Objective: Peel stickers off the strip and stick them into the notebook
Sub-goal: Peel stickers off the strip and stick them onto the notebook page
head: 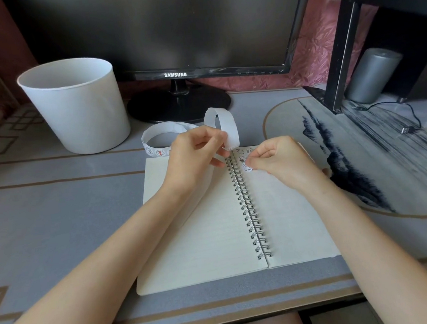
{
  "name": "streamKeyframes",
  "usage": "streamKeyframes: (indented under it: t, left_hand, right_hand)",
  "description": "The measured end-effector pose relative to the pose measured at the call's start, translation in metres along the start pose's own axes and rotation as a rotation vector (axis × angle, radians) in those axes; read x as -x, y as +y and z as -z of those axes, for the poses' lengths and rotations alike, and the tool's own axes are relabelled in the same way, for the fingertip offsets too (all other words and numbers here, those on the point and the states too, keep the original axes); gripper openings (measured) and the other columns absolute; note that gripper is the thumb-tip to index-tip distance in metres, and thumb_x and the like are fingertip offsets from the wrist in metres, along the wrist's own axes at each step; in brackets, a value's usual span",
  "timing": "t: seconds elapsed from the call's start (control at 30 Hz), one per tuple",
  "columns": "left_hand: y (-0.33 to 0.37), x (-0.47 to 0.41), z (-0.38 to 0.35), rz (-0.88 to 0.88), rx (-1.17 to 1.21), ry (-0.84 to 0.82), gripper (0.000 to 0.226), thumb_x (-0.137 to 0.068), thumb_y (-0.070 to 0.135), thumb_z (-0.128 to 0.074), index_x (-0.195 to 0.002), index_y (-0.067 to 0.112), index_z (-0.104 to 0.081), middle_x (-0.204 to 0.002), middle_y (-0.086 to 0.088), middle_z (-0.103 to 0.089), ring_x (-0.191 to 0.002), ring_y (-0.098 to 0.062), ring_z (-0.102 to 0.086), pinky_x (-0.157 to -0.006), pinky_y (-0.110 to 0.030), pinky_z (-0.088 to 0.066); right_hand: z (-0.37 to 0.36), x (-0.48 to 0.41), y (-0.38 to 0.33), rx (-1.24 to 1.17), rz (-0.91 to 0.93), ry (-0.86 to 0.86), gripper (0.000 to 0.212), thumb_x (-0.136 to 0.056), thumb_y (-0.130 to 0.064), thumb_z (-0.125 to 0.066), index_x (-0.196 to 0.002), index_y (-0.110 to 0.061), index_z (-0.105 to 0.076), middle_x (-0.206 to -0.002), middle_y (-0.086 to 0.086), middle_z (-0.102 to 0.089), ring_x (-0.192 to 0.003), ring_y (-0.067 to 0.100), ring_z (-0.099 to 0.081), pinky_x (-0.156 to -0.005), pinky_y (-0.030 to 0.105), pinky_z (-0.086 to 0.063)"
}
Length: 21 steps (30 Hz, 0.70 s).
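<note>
A small white cartoon sticker [247,168] is pinched between thumb and fingertip of the right hand [282,159], at the top of the right page of the open spiral-bound notebook [207,227]; whether it touches the paper I cannot tell. Just above the pinch, a few printed stickers [244,152] already sit on that page; just left of it runs the wire spiral. Across the spiral the left hand [193,155] grips the white paper sticker strip [226,125] — fingers curled round its end — and the strip arches up behind that grip, then trails to a loose coil [153,138] on the grey desk mat [56,201]; beyond the coil stand a white plastic bucket [75,104] and a black flat monitor [169,28].
</note>
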State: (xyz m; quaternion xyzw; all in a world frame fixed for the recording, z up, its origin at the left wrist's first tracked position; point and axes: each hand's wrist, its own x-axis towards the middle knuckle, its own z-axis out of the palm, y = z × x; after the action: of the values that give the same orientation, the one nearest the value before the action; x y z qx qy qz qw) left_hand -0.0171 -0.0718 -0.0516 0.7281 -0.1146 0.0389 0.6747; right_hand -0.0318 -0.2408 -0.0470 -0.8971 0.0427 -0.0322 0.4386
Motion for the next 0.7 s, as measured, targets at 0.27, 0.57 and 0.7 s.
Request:
streamKeyframes:
  t: [0.27,0.57,0.7]
  left_hand:
    - [0.000,0.000,0.000,-0.006,-0.009,-0.006,0.020,-0.094,0.010,-0.056,-0.076,0.006,-0.065,-0.081,-0.012,-0.067,-0.070,-0.012,-0.065,-0.057,-0.023,-0.053]
    - [0.000,0.000,0.000,0.001,-0.004,0.003,0.019,-0.094,0.009,-0.056,-0.079,0.003,-0.066,-0.085,-0.019,-0.068,-0.070,-0.013,-0.065,-0.057,-0.023,-0.053]
    - [0.001,0.000,0.000,0.006,0.002,0.005,0.019,-0.094,0.009,-0.056,-0.078,0.002,-0.065,-0.079,-0.012,-0.066,-0.068,-0.012,-0.065,-0.056,-0.022,-0.053]
  right_hand:
    - [-0.002,0.003,0.001,0.044,0.026,0.024,0.010,-0.079,-0.018,-0.073,-0.072,-0.021,-0.066,-0.062,-0.012,-0.059,-0.051,-0.004,-0.051,-0.045,0.006,-0.034]
    - [-0.004,-0.002,0.006,0.010,0.026,0.033,0.019,-0.076,-0.019,-0.077,-0.088,-0.017,-0.062,-0.071,-0.008,-0.058,-0.063,0.003,-0.052,-0.058,0.019,-0.038]
    - [-0.002,-0.006,0.010,0.026,0.026,0.020,0.015,-0.082,-0.013,-0.070,-0.095,-0.013,-0.062,-0.071,-0.009,-0.056,-0.062,0.003,-0.050,-0.059,0.019,-0.038]
